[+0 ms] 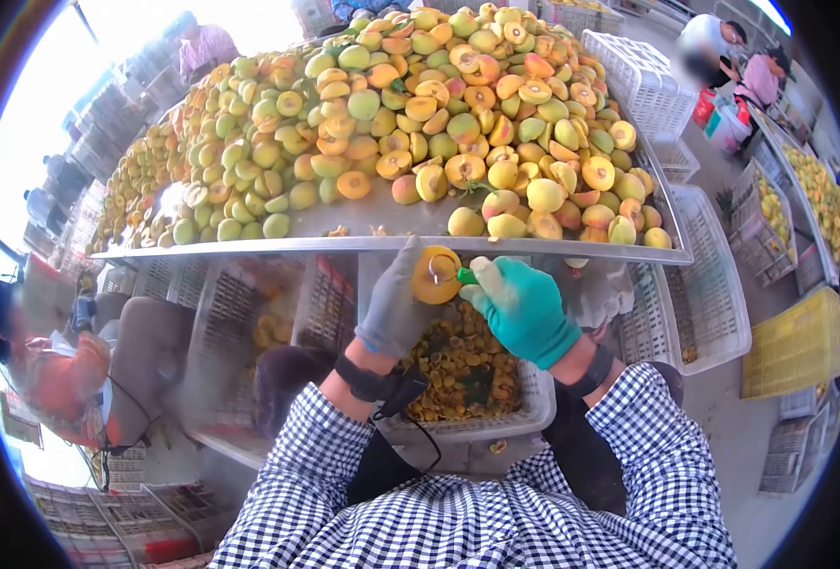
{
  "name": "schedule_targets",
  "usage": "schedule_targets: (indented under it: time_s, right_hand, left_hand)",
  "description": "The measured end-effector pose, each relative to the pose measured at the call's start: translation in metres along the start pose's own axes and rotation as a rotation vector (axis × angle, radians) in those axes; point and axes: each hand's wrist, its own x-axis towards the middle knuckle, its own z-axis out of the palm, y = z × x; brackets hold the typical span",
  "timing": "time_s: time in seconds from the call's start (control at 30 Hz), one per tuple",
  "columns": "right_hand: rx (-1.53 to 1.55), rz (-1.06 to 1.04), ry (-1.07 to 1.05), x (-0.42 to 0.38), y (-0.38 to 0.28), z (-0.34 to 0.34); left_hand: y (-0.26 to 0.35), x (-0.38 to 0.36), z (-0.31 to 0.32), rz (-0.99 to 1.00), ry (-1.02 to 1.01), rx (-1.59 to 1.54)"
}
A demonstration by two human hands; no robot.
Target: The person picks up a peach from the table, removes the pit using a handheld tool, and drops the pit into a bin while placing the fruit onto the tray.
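My left hand (pixel 391 305), in a grey glove, is closed on a halved peach (pixel 436 275) whose cut face is turned up. My right hand (pixel 522 308), in a teal glove, grips the green handle (pixel 465 276) of a small tool. The tool's curved metal loop (pixel 442 267) lies against the cut face of the peach half. Both hands are just in front of the near edge of a metal table (pixel 391 245), which bears a large heap of whole and halved peaches (pixel 410 114). Below the hands, a white crate (pixel 536 403) holds pits and scraps (pixel 462 365).
White crates (pixel 709 275) stand right of the table, with a yellow crate (pixel 794 346) beyond. At left, a seated person in orange (pixel 64 379) is near more crates (pixel 240 351). Other people (pixel 209 47) are at the back. Another fruit-laden table (pixel 809 190) is far right.
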Motion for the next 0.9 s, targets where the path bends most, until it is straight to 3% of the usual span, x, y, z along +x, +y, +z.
schedule_targets:
  time_s: [0.13, 0.27, 0.37, 0.57, 0.77, 0.87, 0.9]
  right_hand:
    - [-0.161, -0.078, -0.037, -0.004, -0.003, 0.013]
    - [-0.223, -0.059, -0.118, -0.012, -0.005, 0.026]
    - [-0.024, 0.022, -0.125, -0.014, -0.011, 0.031]
    - [0.736, 0.385, -0.145, -0.016, -0.018, 0.041]
    - [0.404, 0.311, -0.3, -0.019, -0.014, 0.034]
    - [0.817, 0.455, -0.032, -0.02, -0.033, 0.05]
    - [0.882, 0.414, 0.12, -0.015, -0.038, 0.059]
  left_hand:
    - [0.007, -0.006, 0.005, -0.025, 0.084, 0.201]
    - [-0.01, 0.005, -0.004, 0.155, 0.263, 0.23]
    - [-0.017, 0.007, -0.002, 0.294, 0.362, 0.299]
    - [-0.018, 0.006, -0.005, 0.469, 0.383, 0.54]
    - [-0.025, 0.005, -0.004, 0.393, 0.428, 0.532]
    - [-0.023, 0.007, 0.006, 0.455, 0.441, 0.473]
    - [-0.022, 0.008, 0.006, 0.493, 0.428, 0.475]
